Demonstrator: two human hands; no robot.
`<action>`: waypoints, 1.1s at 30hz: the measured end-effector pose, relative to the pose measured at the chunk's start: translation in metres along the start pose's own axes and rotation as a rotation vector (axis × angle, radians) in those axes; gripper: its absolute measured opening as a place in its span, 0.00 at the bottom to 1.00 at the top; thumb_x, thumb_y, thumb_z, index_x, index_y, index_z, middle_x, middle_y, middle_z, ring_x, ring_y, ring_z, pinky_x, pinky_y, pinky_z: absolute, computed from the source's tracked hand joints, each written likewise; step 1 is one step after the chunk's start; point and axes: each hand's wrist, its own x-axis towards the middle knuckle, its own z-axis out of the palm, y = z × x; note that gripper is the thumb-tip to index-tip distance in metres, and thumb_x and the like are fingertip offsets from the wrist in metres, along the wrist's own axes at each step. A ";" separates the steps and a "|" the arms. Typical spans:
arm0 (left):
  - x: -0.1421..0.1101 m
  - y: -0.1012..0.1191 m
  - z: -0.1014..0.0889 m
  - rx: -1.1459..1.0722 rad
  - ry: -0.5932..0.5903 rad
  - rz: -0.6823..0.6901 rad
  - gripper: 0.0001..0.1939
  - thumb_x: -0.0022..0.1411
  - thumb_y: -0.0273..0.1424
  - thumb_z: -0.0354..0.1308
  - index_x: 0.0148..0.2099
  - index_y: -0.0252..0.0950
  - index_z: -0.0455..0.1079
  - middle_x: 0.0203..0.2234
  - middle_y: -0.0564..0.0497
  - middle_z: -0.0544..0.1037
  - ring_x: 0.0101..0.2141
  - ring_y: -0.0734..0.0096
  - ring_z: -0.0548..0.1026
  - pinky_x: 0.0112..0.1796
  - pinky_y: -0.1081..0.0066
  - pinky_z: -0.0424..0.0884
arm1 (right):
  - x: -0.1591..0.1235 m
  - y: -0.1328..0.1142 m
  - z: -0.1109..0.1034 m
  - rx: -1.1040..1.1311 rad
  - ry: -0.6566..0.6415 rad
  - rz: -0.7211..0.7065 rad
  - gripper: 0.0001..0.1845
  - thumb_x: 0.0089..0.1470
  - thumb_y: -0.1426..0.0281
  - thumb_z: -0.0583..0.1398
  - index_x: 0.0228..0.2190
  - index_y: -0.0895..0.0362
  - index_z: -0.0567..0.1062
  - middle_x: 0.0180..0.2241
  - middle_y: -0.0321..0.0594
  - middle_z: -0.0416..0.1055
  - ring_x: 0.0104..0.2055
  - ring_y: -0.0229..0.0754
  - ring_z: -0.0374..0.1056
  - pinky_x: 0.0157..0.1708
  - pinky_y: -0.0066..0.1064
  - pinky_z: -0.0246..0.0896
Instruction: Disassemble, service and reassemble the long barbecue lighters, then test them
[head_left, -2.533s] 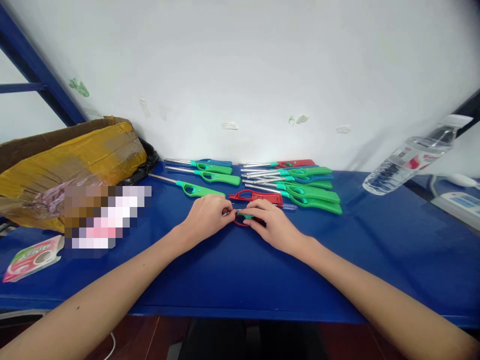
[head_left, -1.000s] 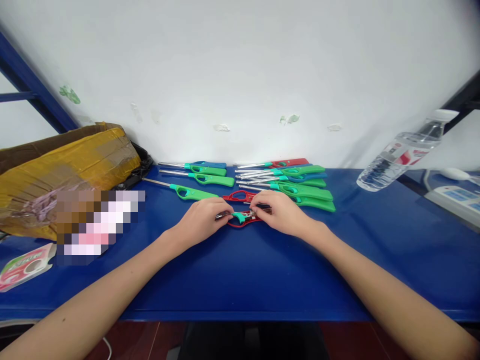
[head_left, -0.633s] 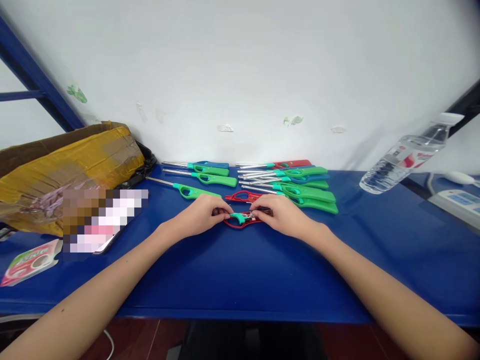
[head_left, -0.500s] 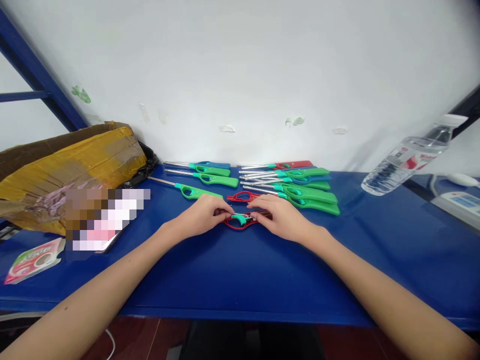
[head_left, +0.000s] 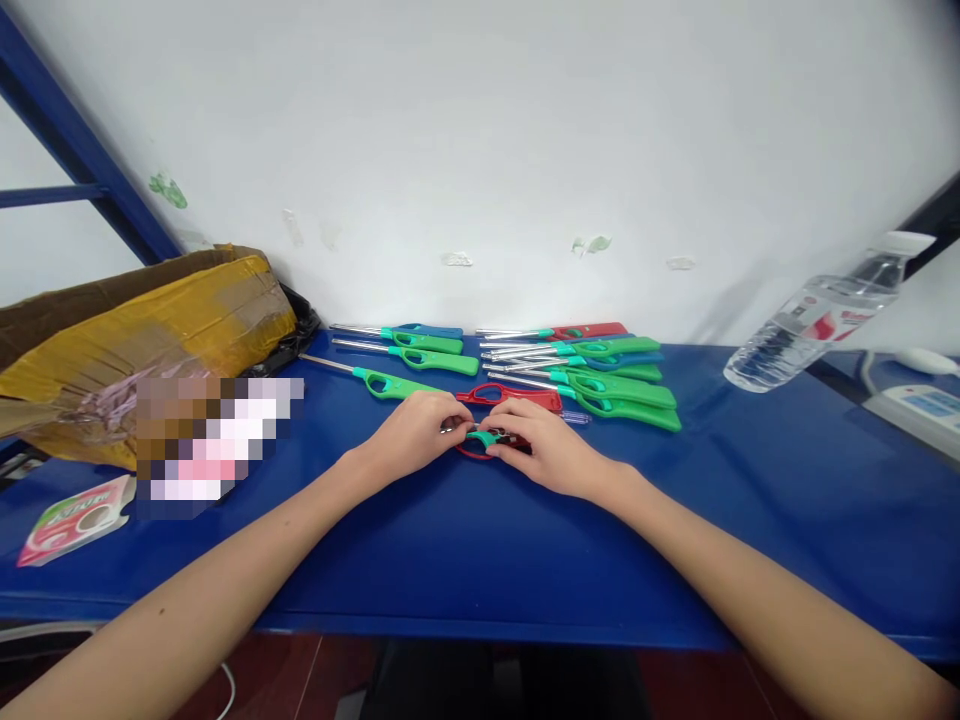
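Note:
Both hands meet at the middle of the blue table (head_left: 465, 560) over a red long-nosed lighter (head_left: 480, 446) with a teal trigger. My left hand (head_left: 411, 432) pinches its metal tube end from the left. My right hand (head_left: 546, 446) covers its red handle, fingers curled onto the teal part. A second red lighter shell (head_left: 517, 397) lies just behind the hands.
A pile of green, blue and red long lighters (head_left: 592, 372) lies behind at the wall, with three more (head_left: 412, 350) to the left. A taped cardboard box (head_left: 127, 340) sits far left, a pink packet (head_left: 71, 515) near the front edge, a water bottle (head_left: 817, 320) and a power strip (head_left: 919, 405) on the right.
My right hand slid left along the red lighter, now closer to my left hand and covering more of the handle. The left hand stayed about where it was.

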 end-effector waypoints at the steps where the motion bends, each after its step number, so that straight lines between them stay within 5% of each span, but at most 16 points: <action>1: 0.000 0.000 0.001 0.001 0.014 -0.004 0.07 0.62 0.25 0.58 0.36 0.35 0.78 0.26 0.52 0.77 0.27 0.73 0.72 0.30 0.75 0.63 | 0.000 0.000 0.001 0.004 0.004 -0.001 0.12 0.61 0.68 0.58 0.46 0.54 0.74 0.44 0.44 0.72 0.46 0.45 0.68 0.47 0.38 0.65; 9: -0.001 -0.001 0.005 -0.009 0.074 -0.019 0.07 0.61 0.26 0.58 0.35 0.35 0.78 0.26 0.51 0.78 0.27 0.73 0.73 0.30 0.75 0.64 | -0.001 -0.002 0.002 0.031 0.035 0.044 0.11 0.60 0.68 0.59 0.45 0.53 0.76 0.44 0.45 0.71 0.46 0.45 0.68 0.46 0.38 0.67; 26: -0.003 -0.002 0.000 -0.124 0.005 -0.041 0.07 0.60 0.23 0.55 0.37 0.36 0.75 0.26 0.55 0.78 0.26 0.76 0.73 0.29 0.76 0.66 | -0.002 -0.004 0.007 0.017 0.088 0.047 0.12 0.60 0.69 0.58 0.45 0.54 0.76 0.43 0.44 0.75 0.46 0.45 0.70 0.46 0.38 0.67; 33: -0.002 -0.003 -0.001 -0.013 0.034 -0.004 0.08 0.59 0.23 0.56 0.38 0.37 0.76 0.27 0.53 0.80 0.33 0.68 0.75 0.37 0.70 0.67 | -0.002 -0.005 0.006 -0.030 0.062 0.061 0.08 0.60 0.70 0.58 0.42 0.55 0.73 0.41 0.44 0.73 0.43 0.45 0.68 0.43 0.38 0.66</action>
